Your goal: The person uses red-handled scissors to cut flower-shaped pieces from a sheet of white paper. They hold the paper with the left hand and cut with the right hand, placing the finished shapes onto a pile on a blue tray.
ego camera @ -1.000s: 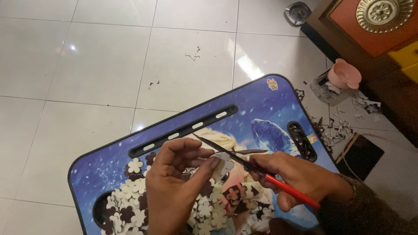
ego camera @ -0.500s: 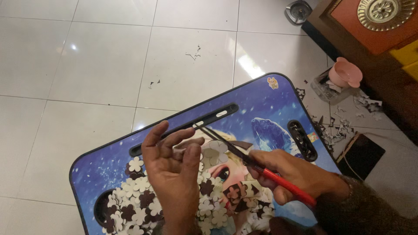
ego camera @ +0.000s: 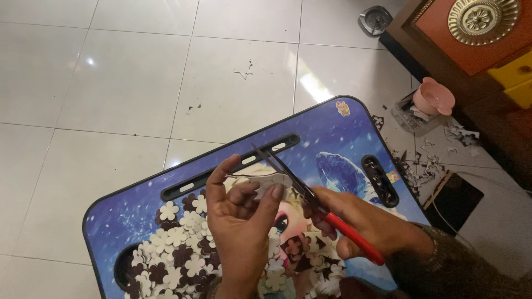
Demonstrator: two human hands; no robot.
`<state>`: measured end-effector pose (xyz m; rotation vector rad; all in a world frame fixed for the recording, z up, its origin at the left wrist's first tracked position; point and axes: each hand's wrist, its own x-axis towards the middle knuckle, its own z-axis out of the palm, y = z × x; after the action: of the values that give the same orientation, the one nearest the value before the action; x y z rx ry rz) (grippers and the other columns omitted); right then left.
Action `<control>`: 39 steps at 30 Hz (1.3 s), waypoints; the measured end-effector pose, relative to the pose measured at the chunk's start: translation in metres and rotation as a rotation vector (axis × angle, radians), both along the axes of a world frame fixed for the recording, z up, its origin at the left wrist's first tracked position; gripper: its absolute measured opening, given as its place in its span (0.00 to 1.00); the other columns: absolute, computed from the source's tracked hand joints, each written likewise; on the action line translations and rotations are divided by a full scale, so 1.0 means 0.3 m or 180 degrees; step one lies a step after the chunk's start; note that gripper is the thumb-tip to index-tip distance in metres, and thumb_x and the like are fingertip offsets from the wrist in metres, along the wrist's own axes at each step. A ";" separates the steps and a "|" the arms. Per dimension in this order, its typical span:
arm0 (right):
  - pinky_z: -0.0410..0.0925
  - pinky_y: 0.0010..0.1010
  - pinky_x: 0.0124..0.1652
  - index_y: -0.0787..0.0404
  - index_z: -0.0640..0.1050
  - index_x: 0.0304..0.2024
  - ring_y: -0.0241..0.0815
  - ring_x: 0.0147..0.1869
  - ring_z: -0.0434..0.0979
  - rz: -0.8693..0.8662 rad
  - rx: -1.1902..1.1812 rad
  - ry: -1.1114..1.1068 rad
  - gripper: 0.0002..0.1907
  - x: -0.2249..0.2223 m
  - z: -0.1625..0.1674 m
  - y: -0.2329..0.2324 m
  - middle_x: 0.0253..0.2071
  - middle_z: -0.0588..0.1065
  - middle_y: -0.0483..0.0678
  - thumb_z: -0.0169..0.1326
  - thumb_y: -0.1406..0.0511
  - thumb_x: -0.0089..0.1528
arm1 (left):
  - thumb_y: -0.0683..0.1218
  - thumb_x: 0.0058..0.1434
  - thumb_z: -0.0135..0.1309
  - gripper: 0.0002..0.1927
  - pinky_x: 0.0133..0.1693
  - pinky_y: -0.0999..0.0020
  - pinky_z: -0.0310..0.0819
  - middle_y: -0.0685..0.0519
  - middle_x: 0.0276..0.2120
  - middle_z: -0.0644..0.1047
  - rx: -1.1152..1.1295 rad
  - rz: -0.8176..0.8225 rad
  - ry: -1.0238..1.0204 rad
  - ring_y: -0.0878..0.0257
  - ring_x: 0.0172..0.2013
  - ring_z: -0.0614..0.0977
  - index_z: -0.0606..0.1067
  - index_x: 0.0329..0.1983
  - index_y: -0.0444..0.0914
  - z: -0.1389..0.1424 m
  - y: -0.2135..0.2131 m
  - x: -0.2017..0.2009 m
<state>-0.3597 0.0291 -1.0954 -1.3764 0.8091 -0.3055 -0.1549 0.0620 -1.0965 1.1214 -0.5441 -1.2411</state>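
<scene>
two hands work over a blue lap table (ego camera: 138, 213). the left hand (ego camera: 241, 221) pinches a pale cut-out piece (ego camera: 266, 181) in closed fingers; at its 3 o'clock the right hand (ego camera: 360, 224) grips red-handled scissors (ego camera: 310, 202), blades parted toward 11 o'clock. flower cut-outs (ego camera: 177, 249) heap at 7 o'clock.

A home room: white tiled floor (ego camera: 138, 83), carved wooden cabinet (ego camera: 471, 39), child's cartoon lap table (ego camera: 343, 133).
</scene>
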 end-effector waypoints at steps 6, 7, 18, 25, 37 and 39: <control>0.68 0.30 0.37 0.68 0.62 0.69 0.37 0.38 0.70 0.0135 -0.0526 -0.0001 0.69 -0.009 0.000 -0.002 0.37 0.70 0.44 0.42 0.20 0.48 | 0.31 0.56 0.61 0.35 0.32 0.75 0.79 0.50 0.35 0.80 -0.0146 -0.0181 0.0040 0.64 0.36 0.85 0.64 0.67 0.35 -0.005 -0.002 -0.009; 0.67 0.30 0.36 0.68 0.63 0.69 0.37 0.37 0.70 0.0124 -0.0509 0.0031 0.69 -0.011 -0.001 -0.002 0.36 0.70 0.45 0.41 0.20 0.48 | 0.31 0.56 0.61 0.35 0.32 0.75 0.79 0.50 0.35 0.80 -0.0160 -0.0176 0.0038 0.64 0.36 0.85 0.64 0.67 0.35 -0.007 -0.003 -0.009; 0.67 0.31 0.32 0.68 0.65 0.66 0.37 0.33 0.69 0.0118 -0.0417 0.0116 0.69 -0.024 -0.019 -0.002 0.35 0.70 0.45 0.43 0.20 0.45 | 0.31 0.55 0.60 0.38 0.32 0.75 0.82 0.48 0.35 0.82 0.0045 -0.0215 0.0038 0.64 0.36 0.86 0.63 0.69 0.36 0.016 -0.008 0.021; 0.67 0.30 0.33 0.67 0.70 0.55 0.36 0.35 0.69 0.0164 -0.0508 0.0024 0.62 -0.021 0.003 -0.009 0.35 0.69 0.45 0.43 0.20 0.47 | 0.30 0.53 0.60 0.38 0.38 0.71 0.84 0.47 0.36 0.82 -0.0017 -0.0150 -0.0157 0.63 0.36 0.86 0.63 0.68 0.34 0.022 -0.014 0.042; 0.60 0.30 0.27 0.60 0.69 0.36 0.35 0.28 0.64 0.0247 -0.0363 0.0370 0.54 -0.023 -0.004 -0.010 0.26 0.65 0.41 0.45 0.19 0.41 | 0.29 0.55 0.60 0.37 0.41 0.70 0.84 0.46 0.37 0.80 -0.0228 -0.0027 -0.0401 0.62 0.38 0.86 0.63 0.68 0.32 0.016 -0.015 0.071; 0.60 0.31 0.27 0.60 0.69 0.36 0.35 0.28 0.65 0.0272 -0.0321 0.0421 0.53 -0.025 -0.007 -0.013 0.26 0.65 0.41 0.48 0.20 0.40 | 0.29 0.55 0.60 0.37 0.42 0.70 0.85 0.46 0.37 0.80 -0.0228 0.0024 -0.0336 0.63 0.38 0.86 0.63 0.68 0.32 0.015 -0.017 0.071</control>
<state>-0.3671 0.0251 -1.0976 -1.5338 0.8503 -0.1924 -0.1336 0.0568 -1.0920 1.1319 -0.6586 -1.1517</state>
